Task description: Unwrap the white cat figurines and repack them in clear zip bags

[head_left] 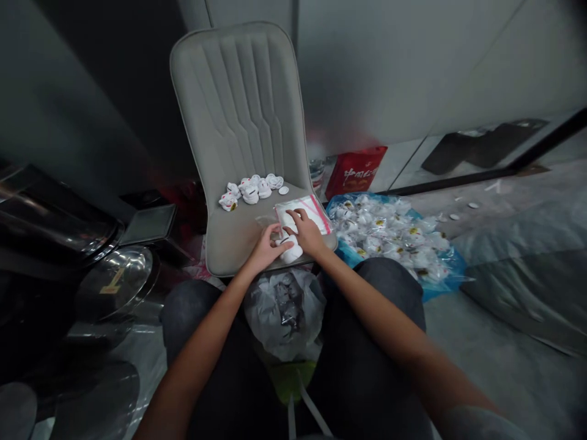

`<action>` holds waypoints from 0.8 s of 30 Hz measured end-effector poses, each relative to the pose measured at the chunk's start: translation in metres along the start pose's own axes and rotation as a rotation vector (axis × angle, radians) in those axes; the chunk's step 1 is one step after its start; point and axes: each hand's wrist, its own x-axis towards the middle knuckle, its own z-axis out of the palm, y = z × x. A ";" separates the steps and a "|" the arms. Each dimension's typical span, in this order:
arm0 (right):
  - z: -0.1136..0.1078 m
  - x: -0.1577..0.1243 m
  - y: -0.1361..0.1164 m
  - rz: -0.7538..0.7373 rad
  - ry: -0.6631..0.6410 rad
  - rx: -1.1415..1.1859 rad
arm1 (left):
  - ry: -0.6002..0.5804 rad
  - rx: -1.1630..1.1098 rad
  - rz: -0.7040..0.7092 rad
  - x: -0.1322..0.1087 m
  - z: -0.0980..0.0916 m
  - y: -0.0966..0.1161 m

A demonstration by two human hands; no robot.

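Observation:
A white cat coin bank (291, 252), with a dark slot in its back, sits at the front edge of a grey chair seat (220, 250). My left hand (266, 249) is closed on its left side, thumb against it, and thin clear plastic shows by the fingers. My right hand (306, 235) curves over its top right side, fingers bent and partly hiding it. Just beyond lies a stack of clear bags (312, 209) with a pink edge strip. Several more white cat coin banks (251, 194) stand grouped on the seat at the back left.
On the floor to the right, a blue bag (440, 290) holds many wrapped white cats. A plastic-lined bin (261, 311) with dark contents stands between my knees. A red bag (355, 171) leans behind the chair. Shiny round metal containers (131, 266) stand left.

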 end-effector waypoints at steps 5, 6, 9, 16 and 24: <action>0.001 -0.008 0.003 -0.017 -0.007 -0.043 | -0.057 0.125 0.088 0.004 -0.002 -0.004; 0.002 -0.008 0.004 -0.037 -0.015 -0.046 | -0.064 0.134 0.070 0.005 -0.002 -0.004; 0.002 -0.005 0.008 -0.072 -0.050 -0.049 | -0.059 0.142 0.010 0.009 -0.004 -0.005; -0.015 -0.006 0.002 -0.190 -0.116 0.277 | 0.002 0.012 -0.069 0.032 -0.009 -0.008; -0.019 -0.006 0.003 -0.291 -0.152 0.343 | 0.008 0.011 -0.059 0.049 -0.001 -0.005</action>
